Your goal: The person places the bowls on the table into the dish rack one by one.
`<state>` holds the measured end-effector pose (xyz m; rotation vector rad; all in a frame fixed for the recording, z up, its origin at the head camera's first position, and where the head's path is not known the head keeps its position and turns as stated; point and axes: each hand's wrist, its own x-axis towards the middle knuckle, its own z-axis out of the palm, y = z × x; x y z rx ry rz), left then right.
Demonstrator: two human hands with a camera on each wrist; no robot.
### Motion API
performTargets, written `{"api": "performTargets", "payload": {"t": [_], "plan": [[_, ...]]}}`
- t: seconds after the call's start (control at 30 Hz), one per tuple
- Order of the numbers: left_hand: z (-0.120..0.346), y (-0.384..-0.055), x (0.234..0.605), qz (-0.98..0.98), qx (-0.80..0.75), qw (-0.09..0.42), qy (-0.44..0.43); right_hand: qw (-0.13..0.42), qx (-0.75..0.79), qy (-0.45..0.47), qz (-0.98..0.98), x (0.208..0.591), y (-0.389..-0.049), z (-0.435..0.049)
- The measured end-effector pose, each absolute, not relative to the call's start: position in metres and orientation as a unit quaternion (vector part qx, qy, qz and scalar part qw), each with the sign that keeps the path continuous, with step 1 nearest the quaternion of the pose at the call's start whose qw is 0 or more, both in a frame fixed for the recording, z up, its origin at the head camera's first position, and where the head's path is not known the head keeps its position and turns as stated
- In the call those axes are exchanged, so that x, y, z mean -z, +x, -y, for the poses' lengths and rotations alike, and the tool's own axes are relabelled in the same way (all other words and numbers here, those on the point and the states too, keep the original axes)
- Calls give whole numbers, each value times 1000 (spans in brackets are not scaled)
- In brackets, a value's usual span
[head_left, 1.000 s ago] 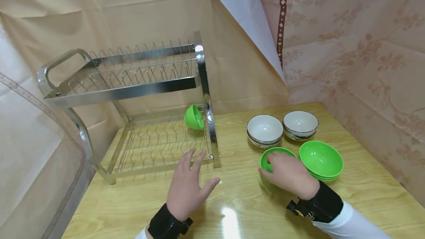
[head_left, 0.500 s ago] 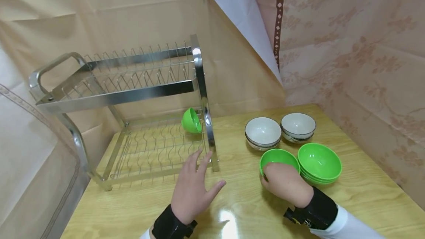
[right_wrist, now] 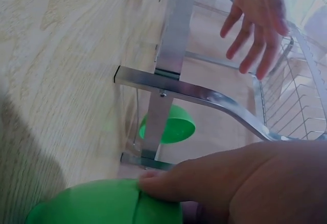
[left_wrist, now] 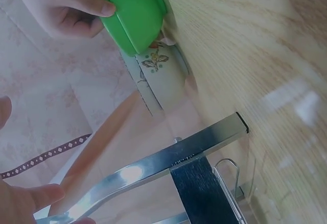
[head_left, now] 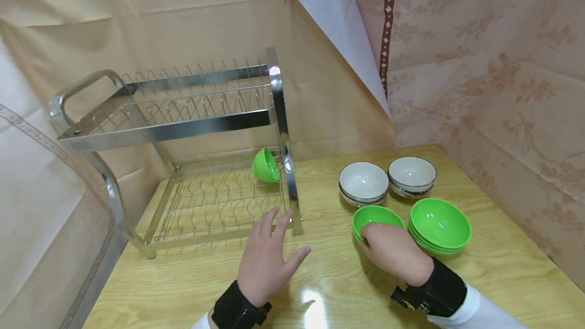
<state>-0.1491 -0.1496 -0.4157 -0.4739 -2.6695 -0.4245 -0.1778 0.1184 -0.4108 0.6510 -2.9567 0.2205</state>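
Observation:
My right hand [head_left: 396,252] pinches the near rim of a green bowl [head_left: 376,212] on the wooden table, its fingers curled over the edge. In the left wrist view the thumb lies on the outside of this green bowl [left_wrist: 134,16], where a seam shows another bowl nested with it. My left hand [head_left: 266,264] holds nothing; its fingers are spread in front of the steel dish rack [head_left: 201,235]. On the rack's lower tier, at the right end, a small green bowl [head_left: 265,165] stands tilted on its side.
Right of the gripped bowl is a stack of green bowls [head_left: 440,223]. Behind stand two stacks of white bowls with dark rims, one left [head_left: 363,182] and one right [head_left: 412,172]. The rack's upper tier [head_left: 192,98] has upright wire slots. Cloth curtains [head_left: 498,75] hang behind the table.
My right hand has drawn back from over the bowl to grip its near rim. The bowl has shifted slightly left, away from the green stack. My left hand has moved slightly right, still spread.

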Motion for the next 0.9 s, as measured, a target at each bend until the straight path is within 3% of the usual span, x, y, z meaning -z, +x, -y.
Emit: {"api": "performTargets", "payload": {"t": [0.33,0.57,0.73,0.9], "plan": [[152,-153,419,954,158,196,-162,54,-91,197,975,400,-176,-121],[152,-150,415,950,231,152,-143,142,-112,220,959,391,-169,-120],[154,-149,410,924,352,83,-121,220,-139,291,921,391,-160,-110],[158,-152,407,804,577,-49,-132,250,-168,377,876,395,-149,-96]]}}
